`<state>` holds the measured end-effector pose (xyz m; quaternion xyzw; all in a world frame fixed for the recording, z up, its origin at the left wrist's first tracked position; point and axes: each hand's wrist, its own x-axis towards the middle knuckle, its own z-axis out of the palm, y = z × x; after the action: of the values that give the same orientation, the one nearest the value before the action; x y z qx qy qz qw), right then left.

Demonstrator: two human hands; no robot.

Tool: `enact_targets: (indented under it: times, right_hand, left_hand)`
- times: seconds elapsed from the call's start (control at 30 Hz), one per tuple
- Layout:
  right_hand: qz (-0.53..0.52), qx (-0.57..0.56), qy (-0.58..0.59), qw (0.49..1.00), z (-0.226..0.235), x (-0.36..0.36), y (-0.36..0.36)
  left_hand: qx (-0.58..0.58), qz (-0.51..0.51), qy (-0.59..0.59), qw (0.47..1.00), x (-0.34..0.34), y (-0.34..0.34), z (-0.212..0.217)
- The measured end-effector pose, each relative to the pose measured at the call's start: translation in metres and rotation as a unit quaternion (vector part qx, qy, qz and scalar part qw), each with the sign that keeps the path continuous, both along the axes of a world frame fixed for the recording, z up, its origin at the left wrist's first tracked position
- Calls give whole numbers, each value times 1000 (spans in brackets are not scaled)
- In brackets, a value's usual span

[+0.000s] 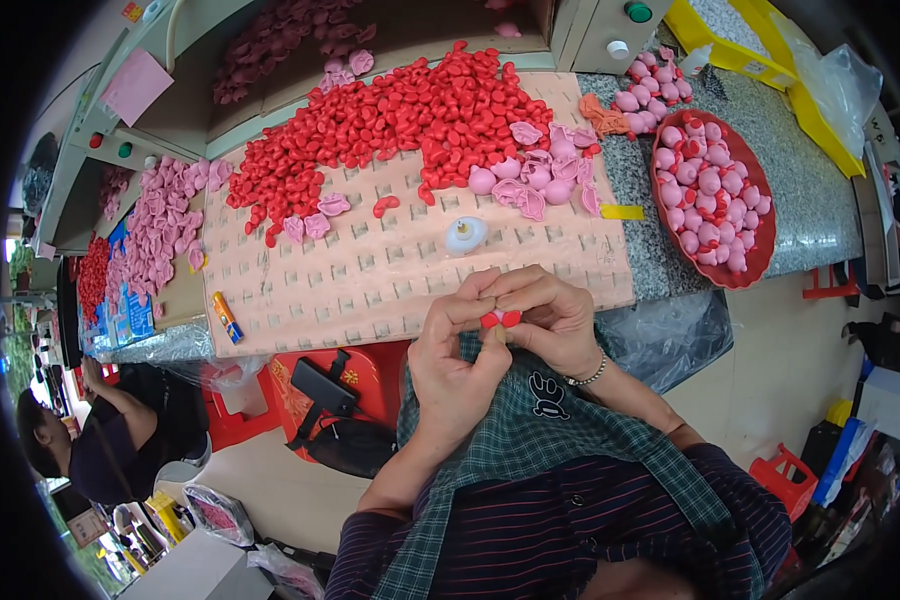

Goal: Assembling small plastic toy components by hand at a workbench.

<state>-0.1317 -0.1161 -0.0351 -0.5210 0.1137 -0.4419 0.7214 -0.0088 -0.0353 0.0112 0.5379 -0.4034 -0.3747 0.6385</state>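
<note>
My left hand point(458, 352) and my right hand point(558, 318) meet over the near edge of the table, fingertips pinched together. Between them they grip a small pink and red soft piece point(510, 319); the fingers cover most of it. Just beyond the hands stands a small white oval holder point(465, 236) with a brass-coloured tip. Farther off lies a broad heap of red bean-shaped pieces point(390, 110), and at its right edge are pink hollow pieces and round pink balls point(536, 176). A few pink pieces point(315, 225) lie at the heap's left.
A red scalloped basket point(760, 250) of pink and red balls stands on the granite counter point(820, 220) at right. A glue tube point(227, 317) lies on the table's left. Left sits a co-worker point(110, 430). A red stool point(370, 370) holding a black bag stands below the table.
</note>
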Motion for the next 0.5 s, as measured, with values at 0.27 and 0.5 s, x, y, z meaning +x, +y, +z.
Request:
enact_targets:
  times: [0.27,0.5]
  right_hand:
    - [6,2,4,1000,1,0,0]
    - [16,11,0,1000,-3,2,-1]
  left_hand:
    - [-8,-6,11,1000,1,-1,-1]
    - [22,-26,21,999,3,0,-4]
